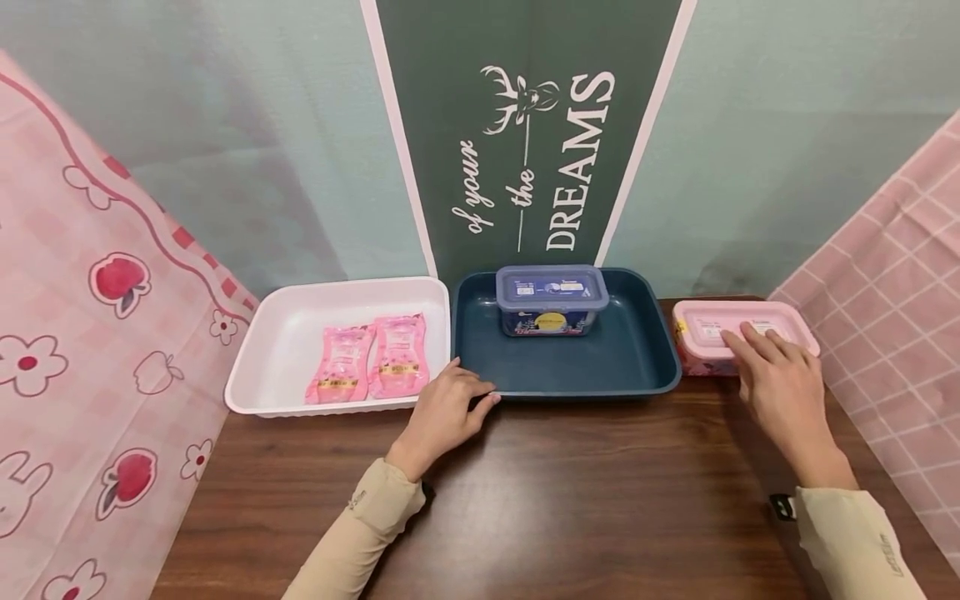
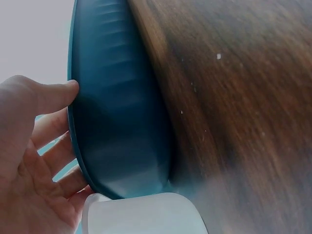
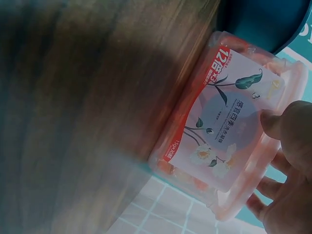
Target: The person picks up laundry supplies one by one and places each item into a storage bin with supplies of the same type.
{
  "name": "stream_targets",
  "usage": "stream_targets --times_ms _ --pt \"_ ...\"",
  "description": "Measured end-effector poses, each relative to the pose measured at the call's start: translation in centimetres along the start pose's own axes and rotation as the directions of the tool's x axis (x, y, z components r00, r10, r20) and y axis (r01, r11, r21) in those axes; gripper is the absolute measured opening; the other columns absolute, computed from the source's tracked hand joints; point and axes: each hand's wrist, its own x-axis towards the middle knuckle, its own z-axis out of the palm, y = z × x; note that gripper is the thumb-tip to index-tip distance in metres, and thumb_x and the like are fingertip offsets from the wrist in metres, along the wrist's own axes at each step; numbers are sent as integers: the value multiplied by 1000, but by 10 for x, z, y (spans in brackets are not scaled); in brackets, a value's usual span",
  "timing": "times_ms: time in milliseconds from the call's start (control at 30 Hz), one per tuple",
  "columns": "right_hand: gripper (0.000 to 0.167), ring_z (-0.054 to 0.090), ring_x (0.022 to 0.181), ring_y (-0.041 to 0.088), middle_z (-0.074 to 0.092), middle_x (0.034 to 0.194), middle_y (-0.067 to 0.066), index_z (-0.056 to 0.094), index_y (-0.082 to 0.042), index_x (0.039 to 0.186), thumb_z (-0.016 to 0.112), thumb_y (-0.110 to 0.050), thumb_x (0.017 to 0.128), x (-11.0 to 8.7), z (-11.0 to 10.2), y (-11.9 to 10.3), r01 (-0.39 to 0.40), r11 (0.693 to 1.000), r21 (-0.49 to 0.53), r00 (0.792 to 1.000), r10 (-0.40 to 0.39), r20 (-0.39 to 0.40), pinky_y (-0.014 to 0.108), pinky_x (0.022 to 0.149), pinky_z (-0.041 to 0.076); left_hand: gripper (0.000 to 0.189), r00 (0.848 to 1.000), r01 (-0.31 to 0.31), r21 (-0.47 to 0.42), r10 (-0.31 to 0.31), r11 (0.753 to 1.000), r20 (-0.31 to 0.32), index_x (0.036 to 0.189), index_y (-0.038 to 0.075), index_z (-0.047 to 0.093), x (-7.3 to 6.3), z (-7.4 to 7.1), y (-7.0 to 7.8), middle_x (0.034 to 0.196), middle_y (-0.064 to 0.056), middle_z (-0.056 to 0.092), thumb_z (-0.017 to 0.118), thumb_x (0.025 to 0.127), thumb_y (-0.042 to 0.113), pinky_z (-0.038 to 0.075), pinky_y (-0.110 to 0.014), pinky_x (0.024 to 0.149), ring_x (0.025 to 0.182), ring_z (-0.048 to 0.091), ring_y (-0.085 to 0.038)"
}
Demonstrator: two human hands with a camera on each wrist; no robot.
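Observation:
My left hand [image 1: 447, 402] pinches the near rim of the dark blue tray [image 1: 562, 367] close to its left corner. In the left wrist view the thumb [image 2: 68, 92] presses the rim from outside, with the other fingers on the inner side. A purple-lidded tub [image 1: 551, 300] stands inside that tray, near its back wall. To the right, my right hand [image 1: 783, 387] grips a pink-lidded box [image 1: 697, 333] of laundry capsules, by its printed label. Its fingers lie over the lid, and the thumb [image 3: 273, 124] is against the labelled front, as the right wrist view shows.
A white tray [image 1: 281, 358] adjoins the blue one on the left and holds two pink pouches [image 1: 400, 354]. Both trays rest on a brown wooden table [image 1: 570, 492]. Patterned cloths hang on the left, back and right; the pink box sits near the right cloth [image 1: 900, 292].

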Motion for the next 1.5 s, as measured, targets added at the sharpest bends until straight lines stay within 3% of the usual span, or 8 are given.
stream_targets --times_ms 567,800,1133,1367,1500 --pt "47 58 123 57 68 137 26 70 -12 135 65 -5 88 -28 -19 -18 8 1000 0 1000 -8 -3 71 91 42 22 1000 11 -13 -10 1000 11 109 9 86 -1 1 2 101 -3 83 73 102 26 43 -55 124 107 75 -25" --pt "52 57 124 57 67 139 26 69 -12 136 69 -3 84 -38 -26 -26 -10 1000 -2 1000 10 5 75 87 40 23 1000 18 -22 -18 1000 12 109 8 85 -1 1 2 101 -4 83 73 102 25 41 -55 125 107 75 -26" --pt "46 56 124 58 68 137 26 71 -11 134 60 -10 89 -47 -30 -36 -21 1000 17 999 21 -28 75 89 40 22 1000 25 -5 -25 1000 16 110 10 86 0 0 1 102 -3 83 73 102 27 41 -55 125 108 75 -24" --pt "47 56 124 57 68 137 25 71 -12 134 60 -10 87 -51 -33 -40 -28 999 20 999 28 -27 75 89 39 23 1000 21 -17 -21 1000 10 109 8 85 0 0 1 101 -4 83 74 102 27 41 -56 125 107 75 -25" --pt "39 55 124 57 67 138 25 70 -12 134 53 -22 100 -54 -35 -42 -38 999 27 999 39 -28 74 90 38 22 1000 15 -22 -15 1000 6 109 8 85 1 -1 0 101 -4 83 74 102 26 42 -57 124 106 75 -24"
